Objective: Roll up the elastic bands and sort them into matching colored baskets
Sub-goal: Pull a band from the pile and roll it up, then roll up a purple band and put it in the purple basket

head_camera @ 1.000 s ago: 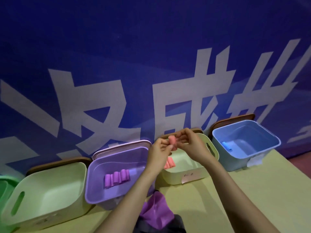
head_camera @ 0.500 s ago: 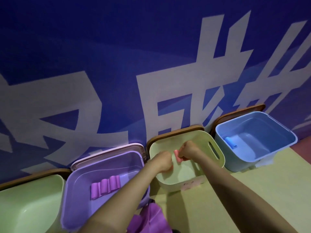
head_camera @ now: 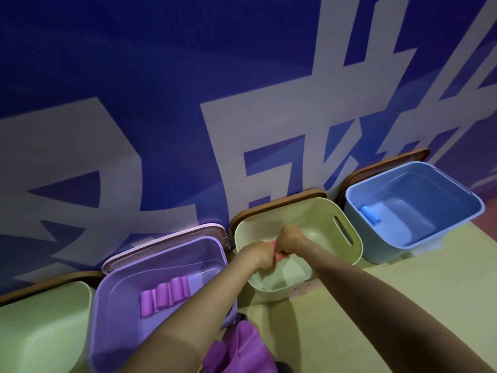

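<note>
While both bare forearms stretch out over the yellow-green desk (head_camera: 443, 278), the left hand (head_camera: 258, 253) and right hand (head_camera: 289, 239) meet knuckle to knuckle above the pale cream plastic basket (head_camera: 309, 214). Both sets of fingers are curled tight, and between them they pinch a small pink rolled elastic band (head_camera: 278, 256); only a sliver of it shows, low inside the basket's opening, and I cannot tell whether it touches the bottom. A brown lid (head_camera: 279, 204) stands on edge behind that basket.

Just left of it sits the lilac plastic basket (head_camera: 121, 332), with a row of purple rolled bands (head_camera: 164, 294) lying side by side on its floor. Further left, the corner of a light green basket (head_camera: 40, 332) is cut off by the edge of view. On the right, the light blue plastic basket (head_camera: 419, 211) holds one blue roll (head_camera: 370, 214) near its left wall. A loose purple band (head_camera: 242, 348) lies crumpled at the near edge, under the left forearm. Behind everything rises a dark blue wall with big white characters (head_camera: 161, 103).
</note>
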### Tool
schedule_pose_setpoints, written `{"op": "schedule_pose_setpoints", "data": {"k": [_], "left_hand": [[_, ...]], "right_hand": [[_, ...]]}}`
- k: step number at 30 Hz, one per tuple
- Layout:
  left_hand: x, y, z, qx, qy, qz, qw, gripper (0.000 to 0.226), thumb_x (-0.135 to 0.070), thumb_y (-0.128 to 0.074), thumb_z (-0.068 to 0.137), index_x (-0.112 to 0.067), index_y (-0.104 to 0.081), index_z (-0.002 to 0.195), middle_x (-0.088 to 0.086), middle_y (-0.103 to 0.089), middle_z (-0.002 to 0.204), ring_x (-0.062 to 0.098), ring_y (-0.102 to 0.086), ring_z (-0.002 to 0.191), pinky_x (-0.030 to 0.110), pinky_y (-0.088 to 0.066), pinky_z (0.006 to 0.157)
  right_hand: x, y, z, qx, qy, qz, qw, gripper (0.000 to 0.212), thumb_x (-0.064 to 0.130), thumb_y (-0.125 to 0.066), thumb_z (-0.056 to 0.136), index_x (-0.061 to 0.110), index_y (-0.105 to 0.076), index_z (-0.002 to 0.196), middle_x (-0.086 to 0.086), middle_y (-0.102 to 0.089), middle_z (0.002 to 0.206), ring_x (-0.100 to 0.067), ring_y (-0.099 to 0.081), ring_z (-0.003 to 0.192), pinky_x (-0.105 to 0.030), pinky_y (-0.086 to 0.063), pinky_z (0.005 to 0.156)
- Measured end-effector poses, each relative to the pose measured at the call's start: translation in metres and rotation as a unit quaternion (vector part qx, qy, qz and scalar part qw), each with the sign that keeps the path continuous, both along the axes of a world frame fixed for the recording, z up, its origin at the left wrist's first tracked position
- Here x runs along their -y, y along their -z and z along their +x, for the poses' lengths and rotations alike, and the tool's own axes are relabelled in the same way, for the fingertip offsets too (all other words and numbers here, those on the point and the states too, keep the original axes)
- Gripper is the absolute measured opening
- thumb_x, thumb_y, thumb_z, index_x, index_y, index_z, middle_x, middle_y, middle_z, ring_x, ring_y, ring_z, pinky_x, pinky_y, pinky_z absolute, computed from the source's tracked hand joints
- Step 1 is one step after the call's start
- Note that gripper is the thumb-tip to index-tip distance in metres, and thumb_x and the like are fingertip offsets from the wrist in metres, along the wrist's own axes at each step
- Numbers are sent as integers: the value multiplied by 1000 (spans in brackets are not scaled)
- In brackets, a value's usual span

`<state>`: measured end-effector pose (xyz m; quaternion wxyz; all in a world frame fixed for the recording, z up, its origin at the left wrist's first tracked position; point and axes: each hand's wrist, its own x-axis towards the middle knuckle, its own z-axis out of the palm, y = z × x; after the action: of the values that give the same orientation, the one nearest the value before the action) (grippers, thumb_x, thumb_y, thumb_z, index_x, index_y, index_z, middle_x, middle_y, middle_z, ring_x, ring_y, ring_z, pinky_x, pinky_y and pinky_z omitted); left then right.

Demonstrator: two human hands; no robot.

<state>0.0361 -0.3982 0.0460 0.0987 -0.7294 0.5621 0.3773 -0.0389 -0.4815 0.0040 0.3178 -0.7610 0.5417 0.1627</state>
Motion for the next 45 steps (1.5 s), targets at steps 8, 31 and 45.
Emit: {"op": "schedule_pose_setpoints", "data": {"k": [8, 31, 45], "left_hand": [[-2, -5, -3, 19, 5, 15, 1000, 33, -23, -46, 99, -9, -54, 128, 17, -59, 121, 32, -56, 104, 37, -43, 92], [-199, -175, 6, -50, -200, -387, 899, 21, -26, -61, 92, -17, -67, 110, -4, -68, 104, 14, -61, 96, 28, -47, 86], [-322, -13, 18, -83, -301, -410, 857, 21, -14, -68, 85, -9, -69, 106, 4, -65, 104, 19, -63, 96, 27, -47, 89]], "right_hand": [[-5, -4, 4, -43, -87, -24, 995, 7, 13, -63, 85, 9, -65, 80, -7, -59, 82, -20, -57, 78, -25, -42, 68], [-161, -215, -99, 392, -21, -199, 898, 26, 23, -62, 92, 17, -61, 118, 7, -64, 106, -6, -59, 93, -19, -46, 82], [-276, -74, -61, 367, -174, -170, 898, 34, 15, -65, 88, 14, -59, 122, -3, -54, 127, -16, -53, 108, -18, -36, 88]]}}
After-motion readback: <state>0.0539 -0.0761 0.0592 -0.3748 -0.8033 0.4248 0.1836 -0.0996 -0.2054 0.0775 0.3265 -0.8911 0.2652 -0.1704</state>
